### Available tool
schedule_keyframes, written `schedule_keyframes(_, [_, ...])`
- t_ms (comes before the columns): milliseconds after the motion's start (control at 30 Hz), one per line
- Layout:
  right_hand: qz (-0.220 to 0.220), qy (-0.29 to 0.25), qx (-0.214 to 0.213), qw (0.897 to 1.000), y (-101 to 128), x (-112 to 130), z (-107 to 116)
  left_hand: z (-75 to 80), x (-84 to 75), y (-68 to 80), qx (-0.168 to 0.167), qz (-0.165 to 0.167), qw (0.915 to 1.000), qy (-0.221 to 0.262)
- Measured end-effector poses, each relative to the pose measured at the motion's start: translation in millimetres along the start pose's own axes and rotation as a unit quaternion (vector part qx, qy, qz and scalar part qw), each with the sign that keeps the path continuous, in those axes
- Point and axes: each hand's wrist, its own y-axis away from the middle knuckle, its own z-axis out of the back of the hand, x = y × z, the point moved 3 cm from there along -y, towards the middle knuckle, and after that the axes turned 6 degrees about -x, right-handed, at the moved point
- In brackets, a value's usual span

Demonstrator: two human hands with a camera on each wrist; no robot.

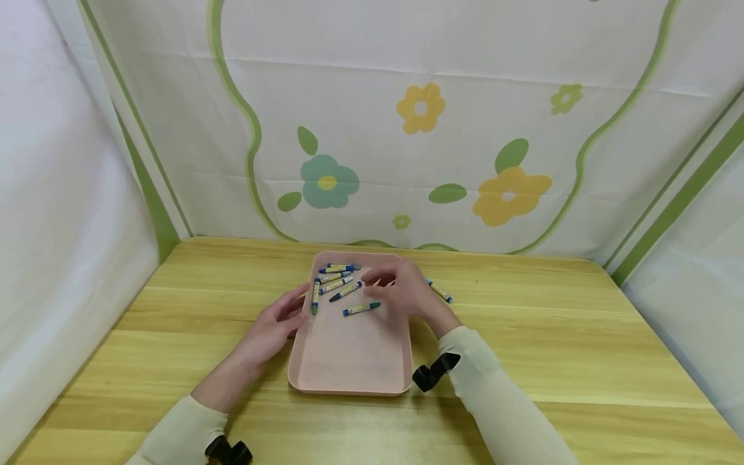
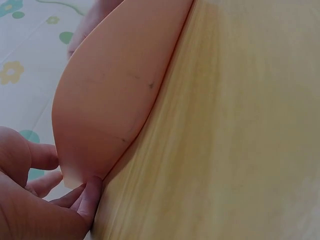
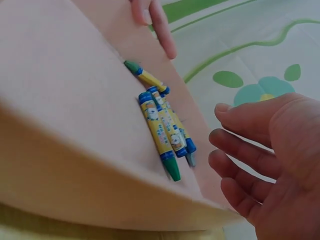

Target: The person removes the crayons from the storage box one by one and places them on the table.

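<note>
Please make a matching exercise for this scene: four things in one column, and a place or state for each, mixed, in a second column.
Things:
1. left hand
2. right hand
3. crayon with green tip
4. crayon on the table

Places or states:
a. lies alone near the tray's middle
b. touches the tray's left rim
c. outside the tray, to its right
d. open above the tray, holding nothing

Pairs: 1-b, 2-d, 3-a, 4-c

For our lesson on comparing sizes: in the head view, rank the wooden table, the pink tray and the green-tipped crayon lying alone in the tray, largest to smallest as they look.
1. Wooden table
2. Pink tray
3. Green-tipped crayon

The differences are plain, so nearness to the camera does not alter the order.
</note>
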Motion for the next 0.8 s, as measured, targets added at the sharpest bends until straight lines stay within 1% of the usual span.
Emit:
schedule_keyframes(133, [0.004, 0.019, 0.012, 1.000, -1, -3, -4, 0.6, 0.5, 0.5, 0.000, 0.000, 1.0000, 0.000])
schedule_keyframes(300, [0.007, 0.024, 0.021, 0.999, -3, -5, -5, 0.2, 0.1, -0.3, 0.003, -0.002, 1.0000, 0.001])
schedule_keyframes(467, [0.027, 0.021, 0.031, 0.999, -2, -8, -8, -1.7, 0.2, -1.4, 0.005, -0.001, 1.0000, -0.002])
schedule_keyframes(600, [0.039, 0.016, 0.046, 0.998, -1, -6, -13, -1.3, 0.9, -1.4, 0.004, -0.002, 1.0000, -0.001])
schedule_keyframes(800, [0.069, 0.031, 0.058, 0.995, -2, -8, -17, -1.0, 0.7, -0.7, 0.002, -0.008, 1.0000, -0.005])
